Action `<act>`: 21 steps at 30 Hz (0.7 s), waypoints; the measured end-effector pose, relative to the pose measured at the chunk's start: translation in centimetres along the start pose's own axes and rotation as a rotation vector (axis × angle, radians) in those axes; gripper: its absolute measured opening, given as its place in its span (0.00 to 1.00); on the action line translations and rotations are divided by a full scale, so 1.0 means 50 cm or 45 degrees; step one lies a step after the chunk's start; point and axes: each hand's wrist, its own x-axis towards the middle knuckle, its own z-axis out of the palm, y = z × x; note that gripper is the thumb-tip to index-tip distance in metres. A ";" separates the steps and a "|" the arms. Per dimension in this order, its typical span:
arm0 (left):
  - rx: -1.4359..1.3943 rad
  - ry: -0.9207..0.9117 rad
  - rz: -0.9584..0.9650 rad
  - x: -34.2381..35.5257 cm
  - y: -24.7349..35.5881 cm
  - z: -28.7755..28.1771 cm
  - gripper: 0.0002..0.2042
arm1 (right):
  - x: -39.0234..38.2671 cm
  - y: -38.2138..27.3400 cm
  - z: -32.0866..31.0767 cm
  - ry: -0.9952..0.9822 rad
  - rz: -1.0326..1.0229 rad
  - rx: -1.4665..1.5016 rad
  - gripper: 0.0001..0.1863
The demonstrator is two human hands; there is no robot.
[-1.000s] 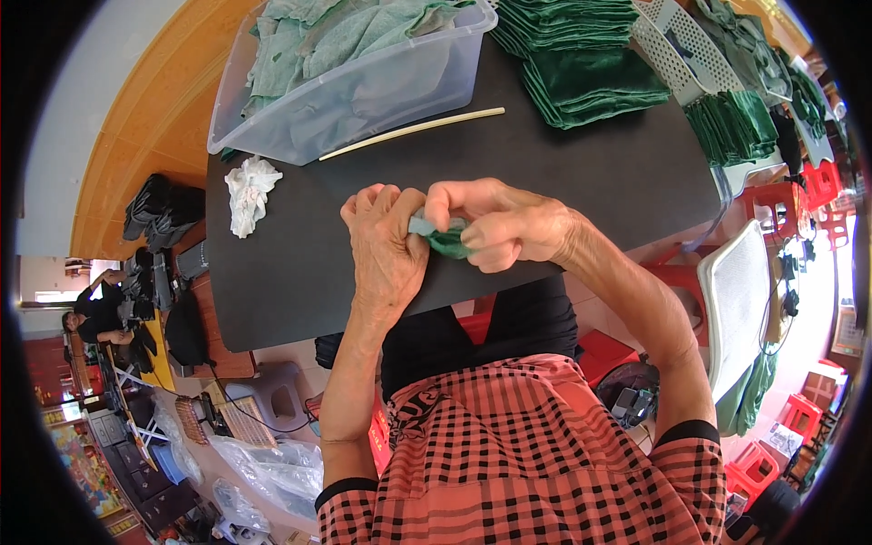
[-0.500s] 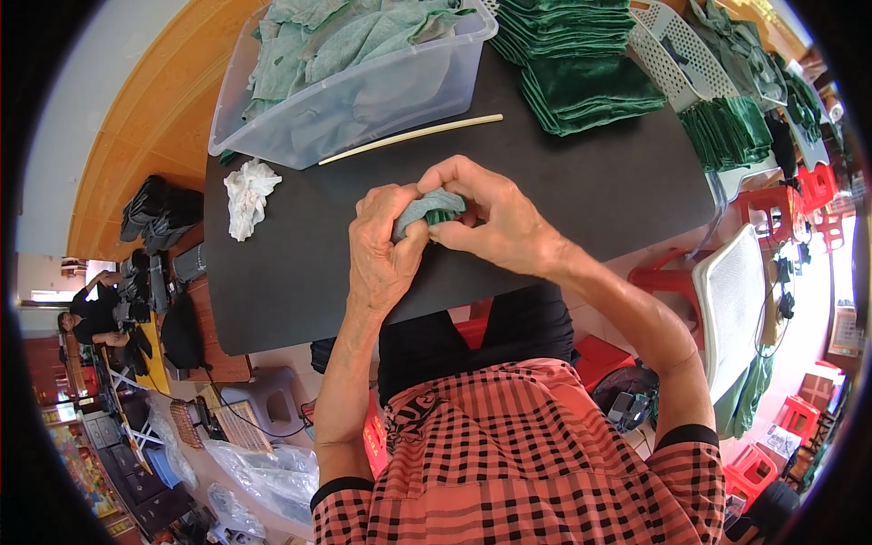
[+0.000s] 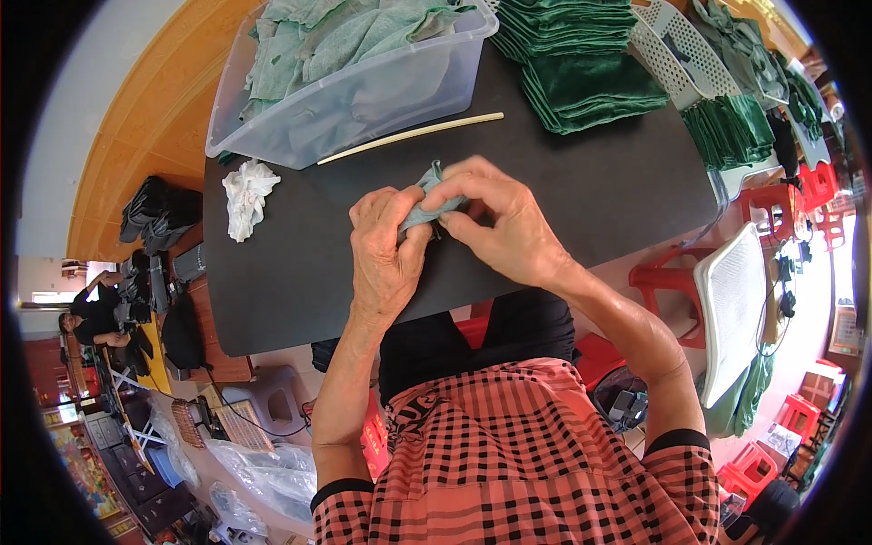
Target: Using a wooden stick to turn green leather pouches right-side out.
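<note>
Both my hands meet over the dark table (image 3: 291, 272). My left hand (image 3: 386, 250) and my right hand (image 3: 495, 218) pinch a small piece of pale green cloth (image 3: 425, 202) between their fingers, most of it hidden by the fingers. Just beyond the hands a thin cream stick (image 3: 409, 136) lies on the table. Behind it stands a clear plastic bin (image 3: 363, 91) filled with pale green cloths.
Stacks of folded dark green cloths (image 3: 581, 64) lie at the far right of the table, with more (image 3: 731, 127) beside a white perforated basket (image 3: 677, 41). A crumpled white rag (image 3: 245, 195) rests at the left. Red stools (image 3: 772, 200) stand to the right. A person (image 3: 91, 313) sits far left.
My hands have lifted and bunched the cloth tighter; it showed dark green before and now its pale side faces up between my fingertips.
</note>
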 end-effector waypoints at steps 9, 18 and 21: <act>-0.001 0.020 -0.017 -0.007 -0.004 0.004 0.13 | 0.010 0.002 -0.006 0.057 -0.045 -0.079 0.15; 0.061 -0.054 0.003 -0.009 -0.008 0.006 0.14 | 0.015 0.040 0.019 -0.037 0.134 0.835 0.11; -0.082 -0.136 0.035 -0.004 -0.013 -0.002 0.12 | 0.003 0.043 -0.003 -0.366 0.400 1.208 0.10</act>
